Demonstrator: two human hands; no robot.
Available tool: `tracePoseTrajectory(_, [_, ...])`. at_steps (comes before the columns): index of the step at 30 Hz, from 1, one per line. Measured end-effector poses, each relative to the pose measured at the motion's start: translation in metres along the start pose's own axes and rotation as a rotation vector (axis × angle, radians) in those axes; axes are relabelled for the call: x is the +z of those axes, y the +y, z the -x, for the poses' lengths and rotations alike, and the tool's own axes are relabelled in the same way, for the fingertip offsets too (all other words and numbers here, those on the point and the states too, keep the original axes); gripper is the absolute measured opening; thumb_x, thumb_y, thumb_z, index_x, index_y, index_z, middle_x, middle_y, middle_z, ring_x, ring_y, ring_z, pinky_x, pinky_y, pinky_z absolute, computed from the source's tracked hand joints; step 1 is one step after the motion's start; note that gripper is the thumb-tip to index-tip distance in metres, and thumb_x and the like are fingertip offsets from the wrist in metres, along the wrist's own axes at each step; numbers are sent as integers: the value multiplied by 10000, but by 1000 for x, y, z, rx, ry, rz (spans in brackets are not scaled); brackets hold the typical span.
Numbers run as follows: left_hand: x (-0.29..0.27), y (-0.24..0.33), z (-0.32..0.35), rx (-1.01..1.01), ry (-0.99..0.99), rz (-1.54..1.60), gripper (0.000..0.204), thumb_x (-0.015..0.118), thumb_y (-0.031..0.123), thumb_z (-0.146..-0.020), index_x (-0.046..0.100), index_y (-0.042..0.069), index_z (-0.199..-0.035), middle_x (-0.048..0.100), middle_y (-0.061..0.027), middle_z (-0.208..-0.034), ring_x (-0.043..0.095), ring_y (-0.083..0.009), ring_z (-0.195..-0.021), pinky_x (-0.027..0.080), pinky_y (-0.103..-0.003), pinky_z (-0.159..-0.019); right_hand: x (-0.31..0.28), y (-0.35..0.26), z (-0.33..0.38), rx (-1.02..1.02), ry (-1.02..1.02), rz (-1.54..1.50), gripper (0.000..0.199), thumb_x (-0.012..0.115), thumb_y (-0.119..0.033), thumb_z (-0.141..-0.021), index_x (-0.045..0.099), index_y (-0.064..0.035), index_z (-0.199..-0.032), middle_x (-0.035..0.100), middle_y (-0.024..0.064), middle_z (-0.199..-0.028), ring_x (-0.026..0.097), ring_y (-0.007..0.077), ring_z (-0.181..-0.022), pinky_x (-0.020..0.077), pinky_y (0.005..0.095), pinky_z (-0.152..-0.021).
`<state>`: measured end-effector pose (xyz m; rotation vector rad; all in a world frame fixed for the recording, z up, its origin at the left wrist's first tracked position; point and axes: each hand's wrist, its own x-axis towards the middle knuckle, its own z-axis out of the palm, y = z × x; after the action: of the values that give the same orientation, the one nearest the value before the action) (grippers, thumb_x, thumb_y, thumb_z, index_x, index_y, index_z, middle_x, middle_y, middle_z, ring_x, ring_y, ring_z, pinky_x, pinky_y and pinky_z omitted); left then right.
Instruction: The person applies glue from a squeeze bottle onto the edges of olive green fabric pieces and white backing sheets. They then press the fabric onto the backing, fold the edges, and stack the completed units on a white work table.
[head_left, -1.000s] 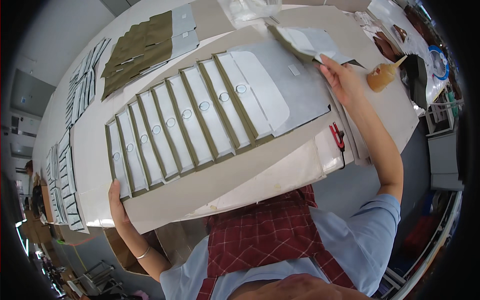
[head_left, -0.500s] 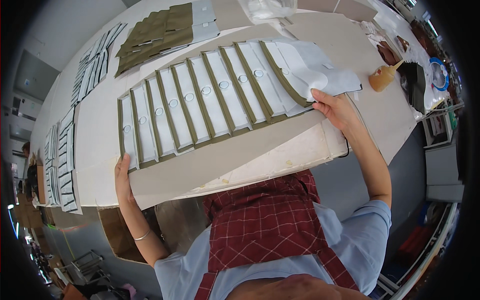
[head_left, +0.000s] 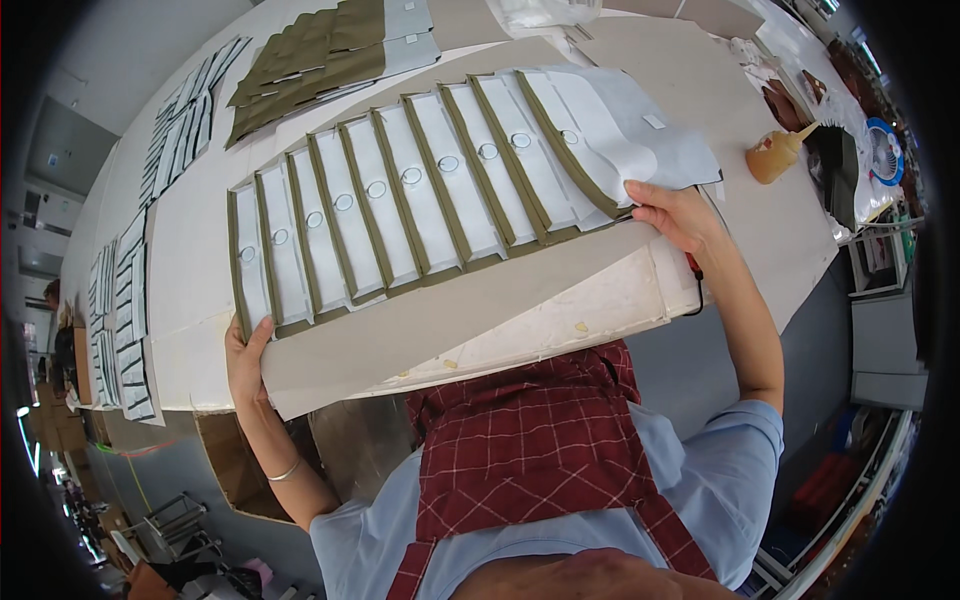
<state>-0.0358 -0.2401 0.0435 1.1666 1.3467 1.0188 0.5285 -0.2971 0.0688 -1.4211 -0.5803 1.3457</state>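
Note:
A slanting row of overlapping white-backed panels with olive folded edges (head_left: 411, 200) lies in front of me, most with a small round disc in the middle. My left hand (head_left: 246, 362) grips the row's near left corner, thumb on top and fingers partly hidden beneath. At the near right corner, my right hand (head_left: 672, 212) pinches the end of the last olive-edged panel between thumb and fingers. That last panel has a loose white flap (head_left: 622, 140) curling up from it. Under the row a grey sheet (head_left: 330, 362) reaches past the table's near edge.
Olive and grey pieces (head_left: 310, 60) lie stacked at the far left. More edged strips (head_left: 130, 320) sit in rows along the left side. On the right stand a yellowish squeeze bottle (head_left: 775, 156), a black brush-like thing (head_left: 832, 170) and a small blue fan (head_left: 884, 150).
The row of panels has shifted slightly left and away from me at its left end. My left thumb has moved a little to the right; my right hand keeps its pinch.

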Motion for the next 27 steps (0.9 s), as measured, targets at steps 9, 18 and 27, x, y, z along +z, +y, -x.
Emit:
tracePoseTrajectory(9, [-1, 0, 7, 17, 68, 2, 361, 678, 121, -899, 590, -23, -1218, 680, -83, -1042, 643, -132, -874, 515, -262, -777, -51, -12, 10, -305, 50, 648, 366, 715, -31, -807, 594, 21, -1148, 634, 66, -1024, 609, 130, -869, 510, 268, -735])
tracePoseTrajectory(18, [-1, 3, 13, -37, 43, 124, 412, 668, 194, -923, 554, -28, -1251, 667, -93, -1068, 650, -149, -892, 532, -279, -788, -70, 8, -58, -225, 107, 396, 404, 578, -165, -958, 510, -38, -1335, 585, 67, -1280, 554, 156, -1143, 462, 306, -955])
tracePoseTrajectory(27, [12, 9, 26, -85, 32, -5, 496, 732, 178, -872, 524, -60, -1254, 651, -122, -1081, 644, -180, -921, 545, -321, -794, -92, 10, -94, -126, 54, -12, 318, 592, -200, -962, 563, -86, -1257, 631, 50, -1167, 620, 170, -988, 521, 312, -788])
